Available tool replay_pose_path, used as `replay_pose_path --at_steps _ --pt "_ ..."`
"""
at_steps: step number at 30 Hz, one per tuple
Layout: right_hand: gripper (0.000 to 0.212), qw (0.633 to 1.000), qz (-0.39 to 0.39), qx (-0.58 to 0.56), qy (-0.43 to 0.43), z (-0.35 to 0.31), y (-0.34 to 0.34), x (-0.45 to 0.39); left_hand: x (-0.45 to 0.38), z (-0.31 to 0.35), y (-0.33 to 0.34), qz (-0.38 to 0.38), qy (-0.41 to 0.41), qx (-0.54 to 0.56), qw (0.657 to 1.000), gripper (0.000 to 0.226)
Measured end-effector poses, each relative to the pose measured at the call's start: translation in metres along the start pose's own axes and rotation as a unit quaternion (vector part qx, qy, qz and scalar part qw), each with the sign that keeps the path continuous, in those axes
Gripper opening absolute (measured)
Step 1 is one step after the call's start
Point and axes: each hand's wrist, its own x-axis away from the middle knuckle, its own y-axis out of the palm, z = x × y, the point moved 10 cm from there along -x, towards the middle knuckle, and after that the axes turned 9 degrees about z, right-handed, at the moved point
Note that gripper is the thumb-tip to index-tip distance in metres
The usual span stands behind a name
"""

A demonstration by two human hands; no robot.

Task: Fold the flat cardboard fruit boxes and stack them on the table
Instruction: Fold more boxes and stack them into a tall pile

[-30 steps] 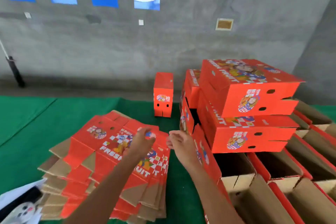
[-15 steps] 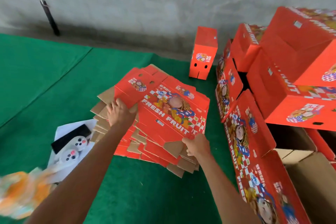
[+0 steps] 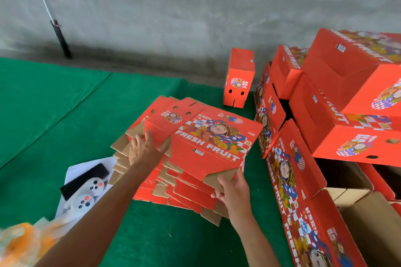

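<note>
- The right hand (image 3: 233,191) is pinching the near brown flap of the top flat box (image 3: 213,147), thumb lying on top and fingers curling underneath.
- The left hand (image 3: 144,150) is gripping the same sheet at its left edge, fingers wrapping over the red panel beside a brown flap.
- The top flat box is tilting, its near edge rising off the pile of flat boxes (image 3: 184,193), its "FRESH FRUIT" print facing up.
- The pile is lying fanned out on the green table cover (image 3: 54,119), at the centre of the view.
- At 3 o'clock of the pile, folded boxes (image 3: 347,102) are sitting stacked, closed, several high.
- At 4 o'clock, open boxes (image 3: 355,212) are showing brown insides; what they are holding cannot be told.
- At 12 o'clock, one small upright box (image 3: 239,78) is standing alone, well apart from both hands.
- At 8 o'clock, two white game controllers (image 3: 86,193) are lying on white paper (image 3: 73,169) beside a black object.
- At 7 o'clock, something orange and blurred is filling the corner.
</note>
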Motion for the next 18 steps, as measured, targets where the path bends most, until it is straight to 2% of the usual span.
replay_pose_path --at_steps 3,7,9,11,13,15,18 --pt "0.039 1.000 -0.017 -0.009 -0.014 -0.033 -0.011 0.003 -0.003 0.006 -0.015 0.037 0.089 -0.055 0.994 0.067" --pt "0.052 0.998 -0.050 0.020 -0.034 -0.065 -0.016 0.011 0.013 0.049 -0.020 0.029 0.239 -0.092 0.966 0.020" --pt "0.055 0.998 -0.049 0.034 -0.033 -0.077 -0.027 0.012 0.015 0.059 -0.024 0.030 0.260 -0.115 0.958 0.028" --pt "0.051 0.998 -0.037 0.045 -0.033 -0.090 -0.045 0.012 0.005 0.053 -0.035 0.035 0.246 -0.117 0.962 0.031" --pt "0.042 0.992 -0.039 0.100 -0.060 -0.106 -0.059 0.010 -0.008 0.043 -0.051 0.049 0.203 -0.102 0.973 0.020" --pt "0.039 0.983 -0.003 0.150 -0.109 -0.129 -0.073 0.007 -0.016 0.044 -0.077 0.072 0.142 0.010 0.987 0.018" --pt "0.021 0.954 0.087 0.176 -0.225 -0.180 -0.092 0.004 -0.028 0.054 -0.131 0.148 0.055 0.163 0.974 0.026"
